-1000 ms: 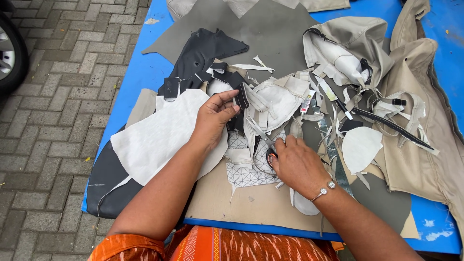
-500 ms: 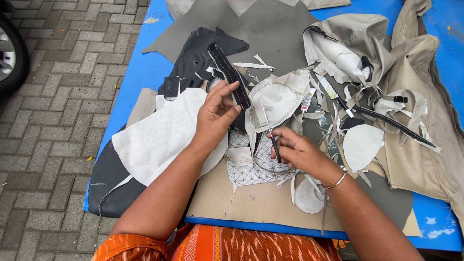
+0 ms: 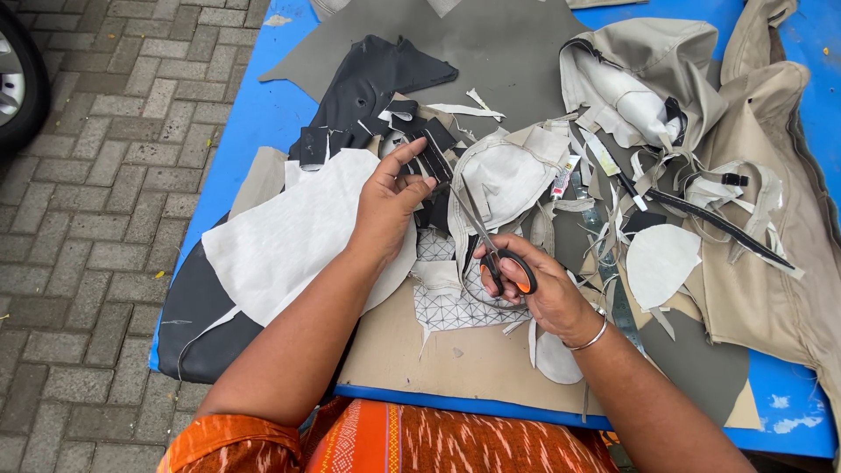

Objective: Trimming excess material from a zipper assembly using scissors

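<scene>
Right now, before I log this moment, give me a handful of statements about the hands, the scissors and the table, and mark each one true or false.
1. The right hand holds scissors with orange-lined handles. True.
2. The left hand grips a narrow black strip. True.
3. The table top is red. False: it is blue.
4. The scissor blades point toward the person's body. False: they point away, up toward the black strip.
5. A large white fabric piece lies under the left forearm. True.
6. The ground beside the table is grass. False: it is grey paving brick.
</scene>
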